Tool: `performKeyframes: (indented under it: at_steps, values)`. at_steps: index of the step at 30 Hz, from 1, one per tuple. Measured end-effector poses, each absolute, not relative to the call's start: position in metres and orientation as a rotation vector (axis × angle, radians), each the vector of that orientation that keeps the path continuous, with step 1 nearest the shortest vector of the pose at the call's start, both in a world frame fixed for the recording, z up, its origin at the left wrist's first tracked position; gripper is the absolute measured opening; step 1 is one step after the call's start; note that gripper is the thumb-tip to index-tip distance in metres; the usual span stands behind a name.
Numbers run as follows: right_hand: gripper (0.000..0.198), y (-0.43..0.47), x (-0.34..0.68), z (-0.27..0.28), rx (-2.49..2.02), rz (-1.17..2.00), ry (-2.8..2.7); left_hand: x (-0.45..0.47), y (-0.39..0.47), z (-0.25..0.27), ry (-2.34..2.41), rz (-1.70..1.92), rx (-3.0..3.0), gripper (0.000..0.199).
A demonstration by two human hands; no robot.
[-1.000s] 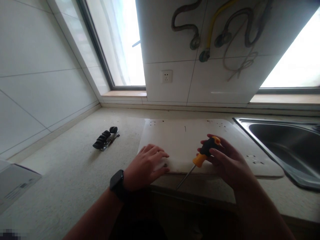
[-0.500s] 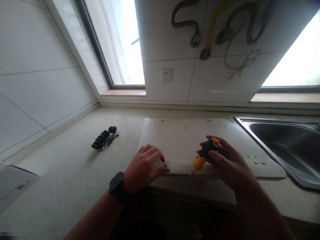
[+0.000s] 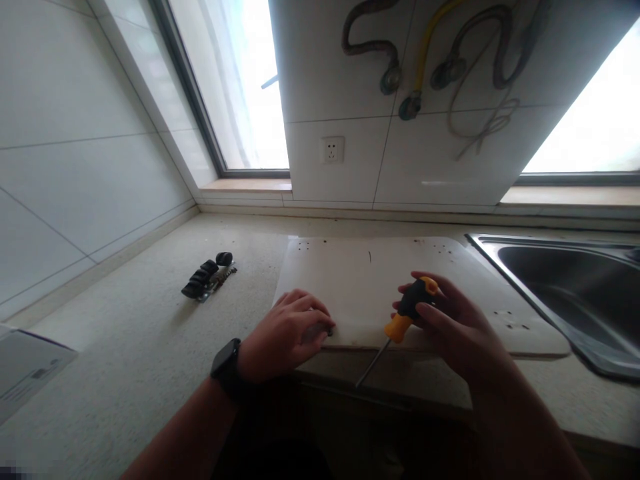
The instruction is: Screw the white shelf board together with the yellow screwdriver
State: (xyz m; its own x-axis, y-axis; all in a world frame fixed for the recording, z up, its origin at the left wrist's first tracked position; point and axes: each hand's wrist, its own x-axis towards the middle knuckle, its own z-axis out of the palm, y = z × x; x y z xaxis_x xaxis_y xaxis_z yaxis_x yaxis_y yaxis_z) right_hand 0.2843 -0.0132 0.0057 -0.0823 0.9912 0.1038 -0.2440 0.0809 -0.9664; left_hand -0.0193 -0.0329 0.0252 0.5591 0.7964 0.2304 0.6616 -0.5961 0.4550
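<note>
My right hand (image 3: 453,313) is wrapped round the black and yellow handle of a screwdriver (image 3: 411,308). Its metal shaft slants down and left past the front edge of a white board (image 3: 360,293). My left hand (image 3: 295,327), with a dark watch on the wrist, rests over the board's front left corner. Thumb and fingers there are curled together around a small dark spot or piece, too small to name. Several holes show near the board's corners, and a short dark line marks its surface.
Left on the counter (image 3: 140,347) lies a row of black knobs (image 3: 203,280) beside small metal pieces. A steel sink (image 3: 480,250) is to the right of the board. A white box (image 3: 33,373) stands far left. Hoses (image 3: 370,47) and a socket (image 3: 333,150) are on the wall.
My left hand has shifted slightly left, and its thumb has drawn in towards the fingers. The right hand and screwdriver are almost still.
</note>
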Motion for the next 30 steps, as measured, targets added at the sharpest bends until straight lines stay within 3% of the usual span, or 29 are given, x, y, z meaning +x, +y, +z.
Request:
performKeyframes:
  at_steps: [5, 20, 25, 30]
  values:
    - [0.05, -0.014, 0.285, 0.007, -0.916, 1.312, -1.144, -0.02, -0.031, 0.022, 1.2, 0.637, 2.469, 0.013]
    - [0.049, -0.016, 0.284, 0.006, -0.915, 1.315, -1.128, -0.016, -0.033, 0.023, 1.341, 0.993, 2.057, 0.015]
    - [0.051, -0.016, 0.283, 0.007, -0.914, 1.317, -1.127, -0.027, -0.029, 0.022, 1.398, 1.104, 1.744, 0.026]
    - [0.051, -0.016, 0.283, 0.007, -0.921, 1.307, -1.132, -0.059, -0.012, 0.022, 1.508, 1.143, 1.89, 0.033]
